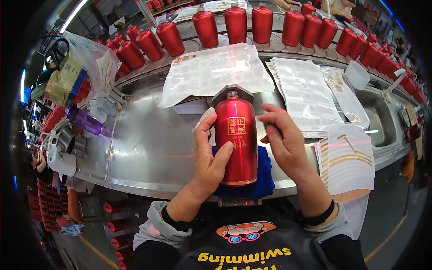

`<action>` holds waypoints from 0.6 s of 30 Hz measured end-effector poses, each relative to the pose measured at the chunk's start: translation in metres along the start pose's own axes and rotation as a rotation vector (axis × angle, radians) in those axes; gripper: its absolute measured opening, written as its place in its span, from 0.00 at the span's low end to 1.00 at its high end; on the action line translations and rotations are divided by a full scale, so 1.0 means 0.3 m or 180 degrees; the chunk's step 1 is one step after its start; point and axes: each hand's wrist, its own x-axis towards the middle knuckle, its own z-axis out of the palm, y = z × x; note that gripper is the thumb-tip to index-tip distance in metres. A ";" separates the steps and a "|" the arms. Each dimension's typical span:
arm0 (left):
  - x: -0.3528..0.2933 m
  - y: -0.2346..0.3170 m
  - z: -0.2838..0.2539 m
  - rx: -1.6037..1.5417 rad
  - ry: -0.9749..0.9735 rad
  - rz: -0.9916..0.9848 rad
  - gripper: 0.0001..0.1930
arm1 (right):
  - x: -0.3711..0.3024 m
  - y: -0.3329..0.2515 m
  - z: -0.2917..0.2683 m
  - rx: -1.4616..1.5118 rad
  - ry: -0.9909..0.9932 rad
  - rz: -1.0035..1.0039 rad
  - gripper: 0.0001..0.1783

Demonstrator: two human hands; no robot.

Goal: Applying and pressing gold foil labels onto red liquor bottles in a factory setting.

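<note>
A glossy red bottle (236, 162) with gold lettering and a gold band at its base lies in front of me, its neck pointing away. That neck rests at a dark angular holder (244, 93), and a blue cloth (266, 177) is under the body. My left hand (208, 155) grips the bottle's left side, thumb on its front, with white coverings on some fingertips. To the right of the bottle, my right hand (284, 141) hovers with bent fingers apart, and nothing shows in it. Red laser lines cross the bottle.
Red bottles (236, 27) stand in a curved row on a conveyor behind the steel table (144, 148). Clear-covered sheets (216, 72) lie ahead, with a sheet of gold strips (346, 157) at the right. Beyond it is a sink (380, 119); a purple bottle (85, 120) is left.
</note>
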 end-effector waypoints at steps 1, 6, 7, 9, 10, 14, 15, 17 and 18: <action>0.002 -0.001 0.002 -0.0114 0.0014 -0.0061 0.30 | 0.005 0.004 0.010 -0.0005 -0.0013 -0.0008 0.12; 0.001 -0.005 0.009 -0.0043 -0.0013 0.0013 0.30 | 0.019 0.008 0.062 -0.0633 -0.0112 -0.0350 0.25; -0.008 -0.005 0.009 0.0000 -0.0045 -0.0028 0.30 | 0.016 0.020 0.065 -0.0629 -0.0081 -0.0373 0.25; -0.019 -0.005 0.011 -0.0041 -0.0061 -0.0044 0.30 | 0.012 0.042 0.062 -0.0398 -0.0162 -0.0278 0.25; -0.023 -0.010 0.008 -0.0014 -0.0074 -0.0033 0.30 | 0.011 0.052 0.060 -0.0294 -0.0185 -0.0201 0.25; -0.047 -0.002 0.002 0.0026 -0.0064 -0.0033 0.30 | -0.004 0.042 0.049 -0.0042 -0.0369 0.0008 0.23; -0.045 -0.001 0.001 0.0018 -0.0057 -0.0009 0.30 | -0.008 0.040 0.048 0.0050 -0.0412 0.0111 0.23; -0.050 -0.006 0.001 0.0047 -0.0066 0.0025 0.30 | -0.011 0.042 0.049 0.0120 -0.0416 0.0149 0.23; -0.048 -0.013 0.002 0.0039 -0.0066 0.0001 0.30 | -0.008 0.048 0.049 0.0093 -0.0406 0.0084 0.23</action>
